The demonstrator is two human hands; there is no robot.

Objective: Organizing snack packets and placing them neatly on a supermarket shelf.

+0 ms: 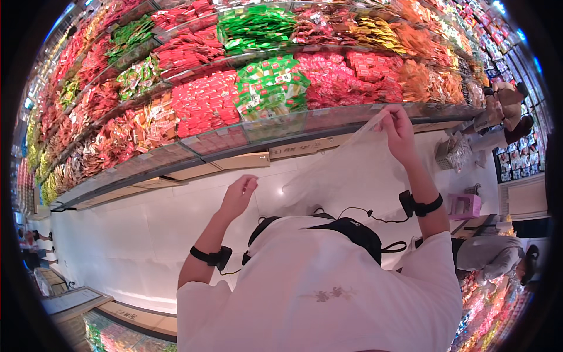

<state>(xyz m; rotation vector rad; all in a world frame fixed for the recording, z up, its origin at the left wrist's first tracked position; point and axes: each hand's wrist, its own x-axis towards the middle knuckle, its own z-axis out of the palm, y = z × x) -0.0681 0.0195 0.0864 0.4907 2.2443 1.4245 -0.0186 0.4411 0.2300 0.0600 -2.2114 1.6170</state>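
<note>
My right hand (pixel 398 132) pinches the top edge of a clear, thin plastic bag (pixel 338 163). The bag hangs down and trails to the left over the pale floor. My left hand (pixel 237 196) is in the air to the left of the bag, apart from it, with thumb and fingers drawn together and nothing visible in them. Ahead of both hands rises a tiered display of small packaged snacks. Red packets (pixel 206 105) and a green-and-white heap of packets (pixel 272 88) lie in its lowest row, behind a clear front panel (pixel 277 127).
Cardboard boxes (pixel 242 161) sit under the display. At the right, people (pixel 506 108) stand near a grey basket (pixel 445 154), and a purple stool (pixel 465 206) is on the floor. Another person (pixel 488 255) is behind my right arm. A wooden-edged counter (pixel 79 303) stands at lower left.
</note>
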